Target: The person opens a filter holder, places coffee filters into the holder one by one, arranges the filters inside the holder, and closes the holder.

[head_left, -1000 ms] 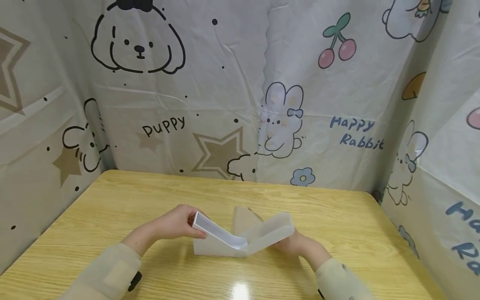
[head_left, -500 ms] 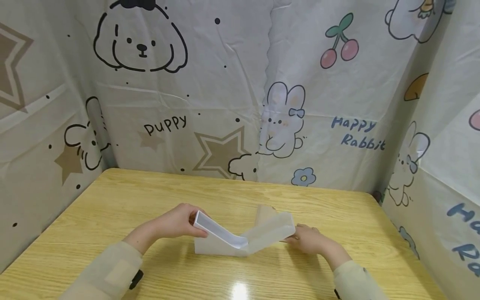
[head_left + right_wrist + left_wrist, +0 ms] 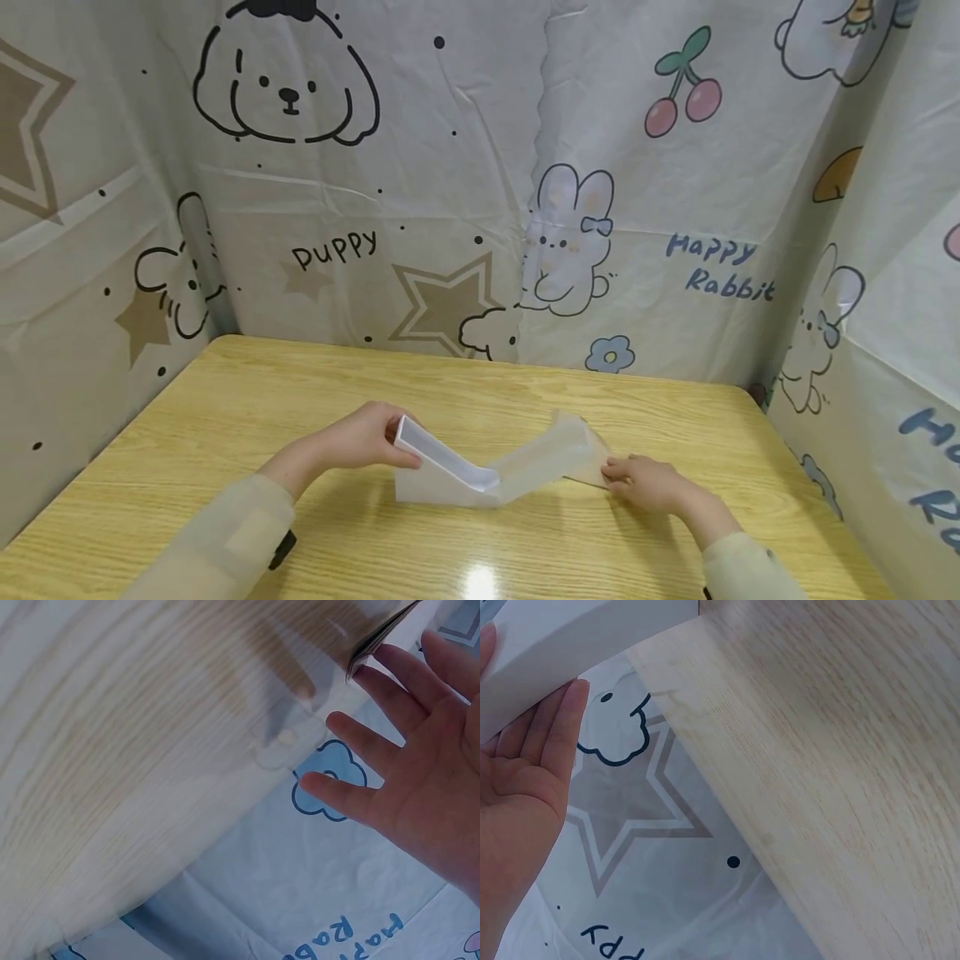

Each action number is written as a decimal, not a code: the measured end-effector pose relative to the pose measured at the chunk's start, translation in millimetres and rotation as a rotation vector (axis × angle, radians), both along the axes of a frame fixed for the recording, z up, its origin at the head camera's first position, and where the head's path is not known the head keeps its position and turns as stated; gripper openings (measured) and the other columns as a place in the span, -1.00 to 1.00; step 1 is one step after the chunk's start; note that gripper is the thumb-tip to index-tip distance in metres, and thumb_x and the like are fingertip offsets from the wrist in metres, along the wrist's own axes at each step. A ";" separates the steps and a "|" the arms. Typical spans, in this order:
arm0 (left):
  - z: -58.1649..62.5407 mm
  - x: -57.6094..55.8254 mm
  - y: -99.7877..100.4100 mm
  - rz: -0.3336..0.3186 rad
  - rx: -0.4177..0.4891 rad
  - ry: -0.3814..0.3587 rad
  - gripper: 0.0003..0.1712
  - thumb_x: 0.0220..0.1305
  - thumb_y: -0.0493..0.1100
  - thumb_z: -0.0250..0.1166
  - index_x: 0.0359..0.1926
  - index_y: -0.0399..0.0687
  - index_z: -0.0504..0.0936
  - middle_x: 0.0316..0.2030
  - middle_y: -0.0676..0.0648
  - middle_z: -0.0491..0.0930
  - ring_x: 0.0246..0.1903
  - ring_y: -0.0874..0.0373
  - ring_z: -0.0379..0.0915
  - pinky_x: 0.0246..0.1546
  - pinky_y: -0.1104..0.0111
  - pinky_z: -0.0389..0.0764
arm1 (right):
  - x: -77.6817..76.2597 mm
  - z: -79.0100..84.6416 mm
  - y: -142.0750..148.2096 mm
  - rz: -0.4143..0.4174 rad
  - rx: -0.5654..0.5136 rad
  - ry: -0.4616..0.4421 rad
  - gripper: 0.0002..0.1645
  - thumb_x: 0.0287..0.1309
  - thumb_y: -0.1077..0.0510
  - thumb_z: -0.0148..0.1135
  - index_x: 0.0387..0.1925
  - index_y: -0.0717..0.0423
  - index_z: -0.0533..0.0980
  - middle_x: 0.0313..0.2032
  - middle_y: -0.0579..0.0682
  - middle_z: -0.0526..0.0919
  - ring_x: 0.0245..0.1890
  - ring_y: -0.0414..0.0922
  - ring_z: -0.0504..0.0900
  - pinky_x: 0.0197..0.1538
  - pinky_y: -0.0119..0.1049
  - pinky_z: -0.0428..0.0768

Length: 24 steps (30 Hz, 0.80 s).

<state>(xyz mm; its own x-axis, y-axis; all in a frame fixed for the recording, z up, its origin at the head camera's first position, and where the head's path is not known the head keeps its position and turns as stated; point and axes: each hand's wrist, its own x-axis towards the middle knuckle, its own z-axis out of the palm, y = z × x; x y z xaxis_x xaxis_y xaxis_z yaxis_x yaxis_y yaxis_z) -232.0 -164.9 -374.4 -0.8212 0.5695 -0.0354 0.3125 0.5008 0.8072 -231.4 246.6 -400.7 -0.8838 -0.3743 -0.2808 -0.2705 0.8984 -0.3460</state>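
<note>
A white box (image 3: 431,479) with a slanting open top stands in the middle of the table, and a frosted translucent panel (image 3: 536,458) slopes up from its right end. My left hand (image 3: 367,437) grips the box's raised left end, thumb in front and the other fingers behind. Right of the panel, my right hand (image 3: 652,483) pinches the near edge of a flat beige piece (image 3: 588,476), partly hidden behind the panel. Its thin, dark layered edge (image 3: 375,641) shows at the fingertips in the right wrist view, where the other fingers are spread. What kind of thing it is, I cannot tell.
The yellow wood-grain table (image 3: 315,375) runs back to a hanging cloth (image 3: 450,192) printed with cartoon animals. More of this cloth hangs on the left and right sides. A light glare lies on the table's near part.
My right hand has moved right and drawn the beige piece along, from behind the box's middle to the panel's right end. My left hand keeps its grip on the box, which stays nearly in place.
</note>
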 end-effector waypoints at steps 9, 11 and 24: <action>1.1 -8.8 6.0 0.006 -0.001 0.001 -0.64 0.06 -0.13 0.41 -0.16 -0.24 0.61 -0.31 -0.07 0.67 -0.35 0.24 0.55 -0.32 0.42 0.56 | 5.3 1.9 5.8 0.028 0.010 0.010 -0.57 0.22 0.10 0.14 0.09 0.21 0.51 0.18 0.20 0.47 0.25 0.41 0.21 0.14 0.43 0.14; 0.6 -11.1 7.4 0.010 -0.010 0.006 -0.65 0.06 -0.13 0.41 -0.16 -0.22 0.61 -0.32 -0.05 0.66 -0.36 0.25 0.54 -0.32 0.42 0.56 | 6.4 1.8 6.6 0.033 0.010 0.008 -0.56 0.22 0.11 0.14 0.10 0.22 0.50 0.19 0.20 0.47 0.24 0.42 0.21 0.14 0.43 0.15; 2.6 -23.9 19.9 0.021 -0.023 0.003 -0.69 0.06 -0.13 0.41 -0.21 -0.21 0.61 -0.33 -0.04 0.65 -0.36 0.23 0.52 -0.29 0.40 0.53 | 12.9 5.9 8.1 0.082 0.039 0.023 -0.61 0.19 0.15 0.17 0.03 0.22 0.55 0.10 0.21 0.55 0.18 0.41 0.31 0.18 0.28 0.26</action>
<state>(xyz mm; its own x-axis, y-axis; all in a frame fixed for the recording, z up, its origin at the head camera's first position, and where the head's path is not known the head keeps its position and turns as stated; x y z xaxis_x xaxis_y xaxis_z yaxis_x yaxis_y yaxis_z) -255.9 -145.0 -371.8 -0.8333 0.5509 -0.0457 0.3043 0.5262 0.7941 -218.5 254.7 -394.8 -0.8573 -0.4344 -0.2763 -0.3510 0.8858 -0.3036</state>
